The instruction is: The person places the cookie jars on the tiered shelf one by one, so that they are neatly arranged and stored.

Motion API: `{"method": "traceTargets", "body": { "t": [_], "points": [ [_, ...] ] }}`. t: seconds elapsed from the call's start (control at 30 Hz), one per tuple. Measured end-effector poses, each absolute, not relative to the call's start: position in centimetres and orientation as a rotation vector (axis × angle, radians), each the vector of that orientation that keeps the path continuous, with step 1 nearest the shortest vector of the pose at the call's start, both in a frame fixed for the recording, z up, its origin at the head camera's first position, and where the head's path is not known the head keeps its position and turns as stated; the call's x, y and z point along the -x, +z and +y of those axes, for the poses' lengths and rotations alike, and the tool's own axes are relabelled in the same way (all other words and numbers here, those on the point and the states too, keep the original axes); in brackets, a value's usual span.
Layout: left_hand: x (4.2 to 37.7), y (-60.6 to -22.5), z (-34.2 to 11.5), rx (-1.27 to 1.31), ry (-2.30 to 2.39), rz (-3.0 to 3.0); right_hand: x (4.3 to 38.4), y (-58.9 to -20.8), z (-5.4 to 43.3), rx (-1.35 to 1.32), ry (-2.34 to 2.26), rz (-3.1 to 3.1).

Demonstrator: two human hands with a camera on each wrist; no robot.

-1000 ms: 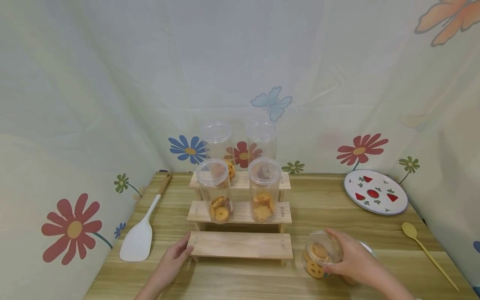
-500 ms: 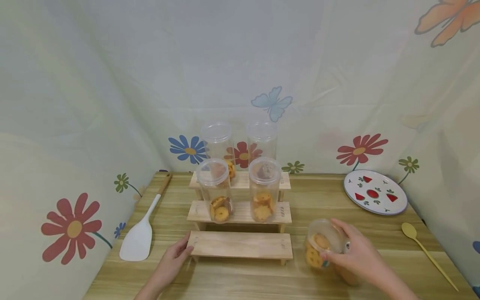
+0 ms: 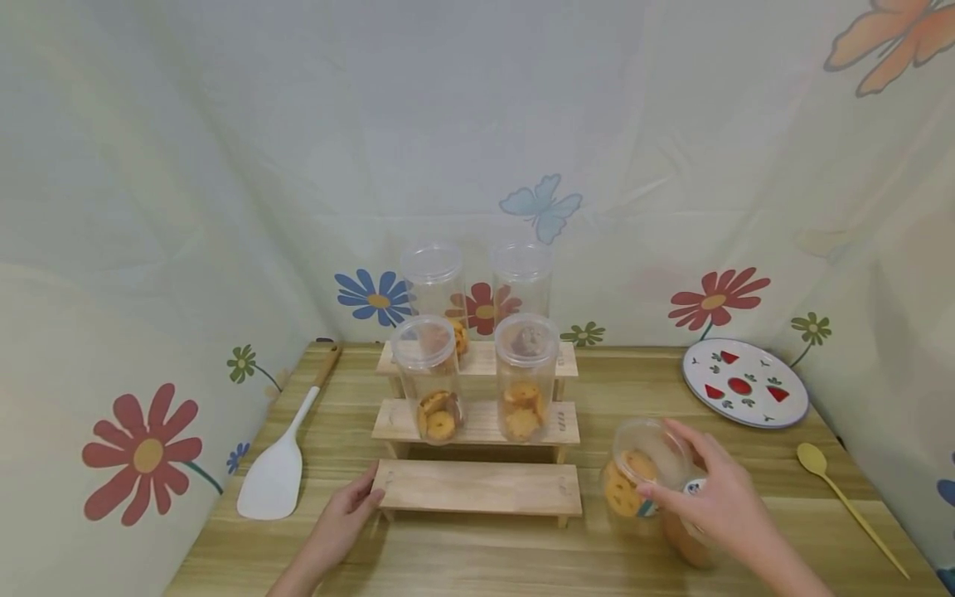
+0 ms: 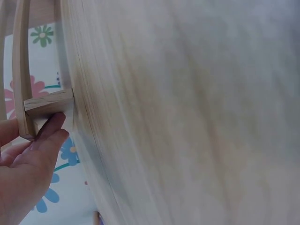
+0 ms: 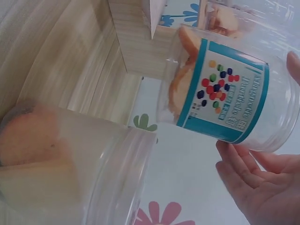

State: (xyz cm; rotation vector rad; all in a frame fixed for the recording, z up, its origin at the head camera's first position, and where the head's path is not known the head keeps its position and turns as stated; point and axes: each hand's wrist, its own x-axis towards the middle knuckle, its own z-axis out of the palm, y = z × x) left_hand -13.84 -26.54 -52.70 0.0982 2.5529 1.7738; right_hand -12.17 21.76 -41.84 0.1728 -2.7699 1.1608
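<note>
My left hand grips the left end of the lowest step of a three-step wooden display stand; in the left wrist view its fingers curl beneath the board beside a leg. To the stand's right, my right hand holds a clear lidded cookie jar near its top, slightly tilted. In the right wrist view this jar bears a teal-edged label and appears raised off the table. A second cookie jar stands on the table below that hand, partly hidden by it.
Two cookie jars stand on the middle step, a left one and a right one, with two more on the top step behind. A white spatula lies left. A patterned plate and a yellow spoon lie right.
My right hand has lifted the cookie jar and moved it slightly up and away from me, uncovering more of the jar behind it. My left hand stays at the stand.
</note>
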Motion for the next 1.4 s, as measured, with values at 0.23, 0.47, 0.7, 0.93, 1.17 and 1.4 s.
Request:
{"method": "traceTargets", "body": {
  "t": [0.23, 0.47, 0.7, 0.93, 1.17, 1.4],
  "points": [
    [13.8, -52.7, -26.6, -0.1, 1.789, 2.539, 11.9, -41.5, 21.5, -0.168, 1.16, -2.724],
    [13.8, -52.7, -26.6, -0.095, 1.781, 2.538, 11.6, -41.4, 21.1, -0.164, 1.216, -2.661],
    [13.7, -52.5, -26.5, -0.096, 1.782, 2.544, 11.4, -41.8, 20.6, -0.268, 1.248, -2.576],
    [13.6, -52.3, -26.4, -0.098, 1.76, 2.561, 11.3, -42.1, 19.9, -0.358, 1.299, -2.545],
    [13.6, -52.3, -26.4, -0.165, 1.743, 2.59, 11.4, -42.2, 18.8, -0.405, 1.319, -2.544],
    [13.6, -52.3, -26.4, -0.157, 1.78, 2.571, 11.5, -42.4, 17.4, -0.492, 1.367, -2.552]
  ]
}}
